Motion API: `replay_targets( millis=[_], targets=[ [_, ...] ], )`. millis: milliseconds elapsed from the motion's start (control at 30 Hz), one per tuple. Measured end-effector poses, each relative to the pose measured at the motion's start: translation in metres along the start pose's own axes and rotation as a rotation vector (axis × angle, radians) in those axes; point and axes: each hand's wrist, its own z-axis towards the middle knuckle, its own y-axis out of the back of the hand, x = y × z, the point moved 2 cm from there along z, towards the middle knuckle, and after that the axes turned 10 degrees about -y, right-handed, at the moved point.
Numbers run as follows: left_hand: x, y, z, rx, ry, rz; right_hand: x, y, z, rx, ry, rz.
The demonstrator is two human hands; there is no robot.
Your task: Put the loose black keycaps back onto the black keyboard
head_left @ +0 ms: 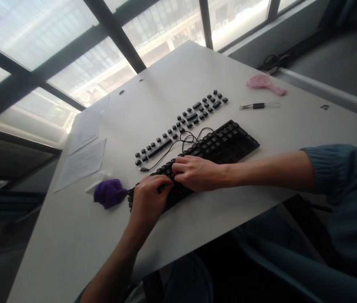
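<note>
Two hands are mine over the black keyboard, which lies before me on the tabletop, its ends toward eight and two o'clock. If I shove it toward twelve o'clock, its loose cable could sweep into the rows of separate keycaps just beyond and scatter them. Pressing at a slant might skew a key, since my own fingers hide the spot. My left hand has thumb and fingertips drawn nearly together above the keys toward eight o'clock; whether that grip pinches a keycap, I cannot tell. My right hand lies across the middle with fingers curled, touching the keys; I cannot tell whether anything is pinched beneath it.
</note>
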Motion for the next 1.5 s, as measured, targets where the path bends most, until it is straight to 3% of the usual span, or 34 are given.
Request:
replay_targets(
  millis=[233,367,500,733,967,1133,1500],
  targets=[
    [-0.007,-0.002,-0.004,-0.029,-0.197,0.112,0.001,0.002,0.001,0.018,-0.006,-0.013],
    [-0.012,-0.002,-0.006,-0.021,-0.229,0.185,0.001,0.001,0.0,0.006,-0.002,-0.015],
    [-0.006,-0.003,-0.005,-0.061,-0.195,0.186,0.0,0.0,-0.001,-0.021,-0.007,-0.003],
    [0.007,0.001,-0.003,-0.038,-0.049,-0.012,0.001,0.001,-0.001,-0.066,-0.043,0.04],
    [0.012,0.026,0.003,-0.221,0.063,-0.073,-0.004,0.015,0.002,-0.281,-0.145,0.245],
    [0.016,0.025,0.002,-0.201,0.058,-0.128,-0.006,0.013,0.002,-0.191,-0.16,0.261],
    [0.012,0.021,-0.001,-0.228,0.022,-0.154,-0.005,0.01,-0.003,0.063,-0.054,0.025]
  ],
)
